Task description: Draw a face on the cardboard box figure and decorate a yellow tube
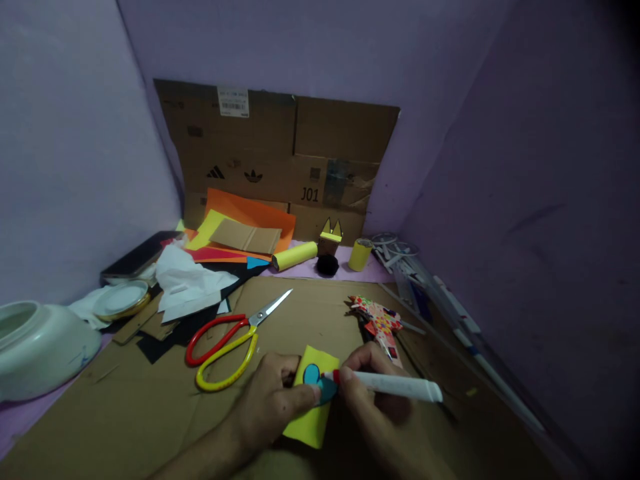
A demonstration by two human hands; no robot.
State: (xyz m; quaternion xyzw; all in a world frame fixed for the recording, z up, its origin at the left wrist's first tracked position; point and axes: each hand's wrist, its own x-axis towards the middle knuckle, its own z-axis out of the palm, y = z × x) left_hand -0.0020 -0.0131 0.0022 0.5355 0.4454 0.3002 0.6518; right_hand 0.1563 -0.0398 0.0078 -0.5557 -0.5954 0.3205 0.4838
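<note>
My left hand [273, 393] pinches a piece of yellow paper [313, 430], with the thumb pressed on its front. A blue shape with dark outlines and rounded lobes [311, 375] lies on the paper, partly covered by that thumb. In my right hand [373, 387] is a white marker [400, 385] with a red end near the tip. Its tip is at the blue shape; whether it touches cannot be made out. Scissors [250, 331] with one red and one yellow handle lie opened on the cardboard, left of the paper.
Behind the scissors are crumpled white paper [187, 277], coloured sheets [250, 217] and a yellow roll [295, 256]. A white ceramic pot [47, 350] stands at left. A colourful patterned item [383, 320] lies at right. Cardboard [345, 133] leans against the back wall.
</note>
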